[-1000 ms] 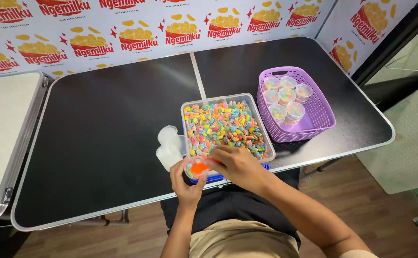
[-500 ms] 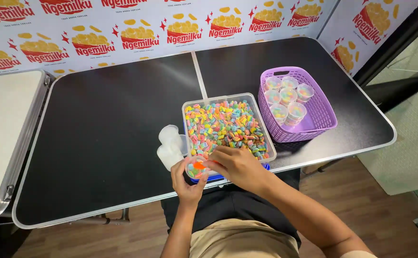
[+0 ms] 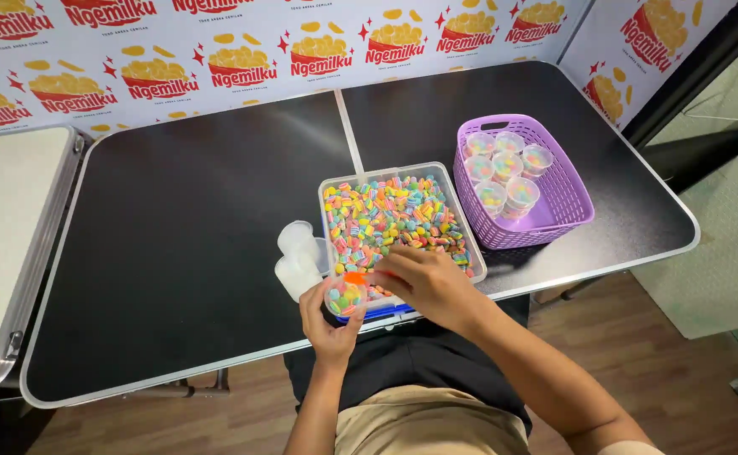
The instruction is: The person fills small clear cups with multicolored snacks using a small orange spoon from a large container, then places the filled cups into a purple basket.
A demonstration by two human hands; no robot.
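My left hand (image 3: 327,324) holds a small clear cup (image 3: 345,297) partly filled with colourful candies, at the near edge of the black table. My right hand (image 3: 426,285) grips a small orange scoop (image 3: 357,277) whose tip sits over the cup's mouth. Just beyond both hands lies a clear rectangular tray (image 3: 466,221) full of multicoloured candies. Part of a blue object (image 3: 383,313) shows under the tray's near edge.
A stack of empty clear cups (image 3: 295,254) lies left of the tray. A purple basket (image 3: 564,195) with several filled, lidded cups stands to the right. The black folding table (image 3: 183,253) has a middle seam; a white table (image 3: 6,219) adjoins it left. A printed backdrop lines the far side.
The orange scoop has shifted slightly from the cup's rim to above its mouth. Both hands stay at the tray's near corner.
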